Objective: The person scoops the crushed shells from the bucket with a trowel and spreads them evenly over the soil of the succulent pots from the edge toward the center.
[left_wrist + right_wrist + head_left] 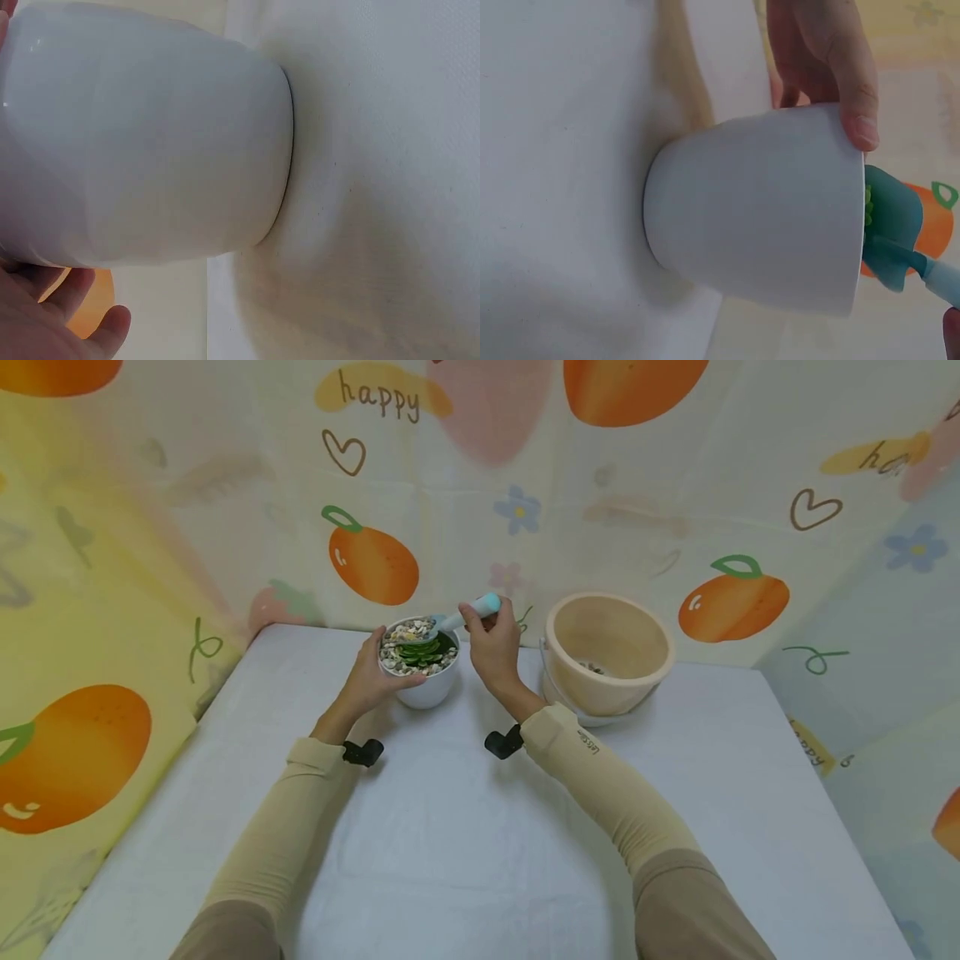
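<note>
A white flowerpot [431,692] stands on the table, holding a green succulent [420,652] and small pale pebbles [392,662]. My left hand [370,680] grips the pot at its rim, the thumb along the near side; in the left wrist view part of that hand [45,319] shows beside the white wall. Between the fingers and thumb of my right hand [497,645] is the light-blue handle of a small trowel [452,622]. Its teal blade [894,214] is over the pot's opening, above the plant, and pebbles appear at the blade in the head view.
Right of my right hand stands a larger beige flowerpot [607,689] on a saucer, with some pebbles at its bottom. A white cloth covers the table [465,843]. Behind it hangs a curtain [465,552] printed with oranges.
</note>
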The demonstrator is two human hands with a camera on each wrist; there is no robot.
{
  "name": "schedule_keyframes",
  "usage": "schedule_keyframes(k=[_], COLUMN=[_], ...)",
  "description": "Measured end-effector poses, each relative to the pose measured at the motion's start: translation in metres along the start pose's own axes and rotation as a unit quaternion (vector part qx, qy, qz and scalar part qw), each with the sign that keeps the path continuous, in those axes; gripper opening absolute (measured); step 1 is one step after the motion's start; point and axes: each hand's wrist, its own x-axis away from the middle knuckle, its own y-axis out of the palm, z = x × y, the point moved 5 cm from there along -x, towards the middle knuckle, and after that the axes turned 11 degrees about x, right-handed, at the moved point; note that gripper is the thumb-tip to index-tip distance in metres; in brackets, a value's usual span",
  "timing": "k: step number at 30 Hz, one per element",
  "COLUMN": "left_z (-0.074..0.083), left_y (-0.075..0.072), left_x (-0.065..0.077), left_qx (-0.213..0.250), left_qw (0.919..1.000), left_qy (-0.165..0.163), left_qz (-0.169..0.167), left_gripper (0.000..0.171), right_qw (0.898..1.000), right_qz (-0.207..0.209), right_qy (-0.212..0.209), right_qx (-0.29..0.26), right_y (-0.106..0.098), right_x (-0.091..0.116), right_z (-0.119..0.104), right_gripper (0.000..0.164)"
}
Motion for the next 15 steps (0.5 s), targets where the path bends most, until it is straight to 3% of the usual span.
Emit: schedule_keyframes(k=[9,15], left_z=[0.0008,0.0018], left_y=[0.0024,0.0052], left_x=[0.0021,0.007], left_qx=[0.016,0.01], left_qw=[0.9996,0.9981], left_qy=[0.004,0.008], left_qz=[0.024,0.061], left_gripper=[0.119,0.119], right_qw=[1.0,0.999], right_qz=[0.018,0.032], right_qy=[0.001,-0.003], right_qx=[-0.013,-0.013], right_y=[0.0007,0.0006], right_x=[0.0008,0.0007], right_z=[-0.0012,-0.0047], right_gripper=[0.032,0.032])
